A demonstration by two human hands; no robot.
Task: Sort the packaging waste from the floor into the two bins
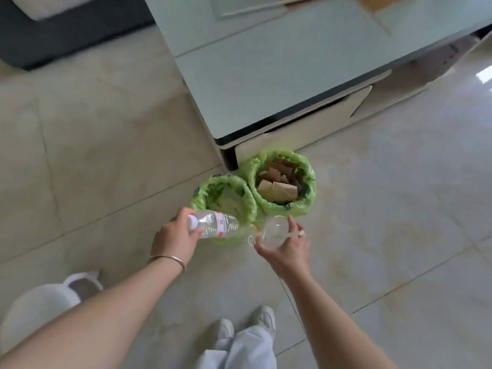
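Two small bins lined with green bags stand on the tiled floor by the corner of a low table. The left bin (202, 193) looks empty. The right bin (306, 182) holds several pieces of brown cardboard (277, 187). My left hand (174, 237) grips a clear water bottle (218, 223) by its white cap end, and the bottle lies sideways over the left bin's near rim. My right hand (286, 250) holds a second clear plastic bottle (274, 231) just in front of the gap between the two bins.
A low table with a glass top (266, 75) and a black-edged corner stands right behind the bins. A dark sofa (53, 35) is at the far left. A white object (40, 307) sits on the floor at my left, and my white shoes (242, 326) are below.
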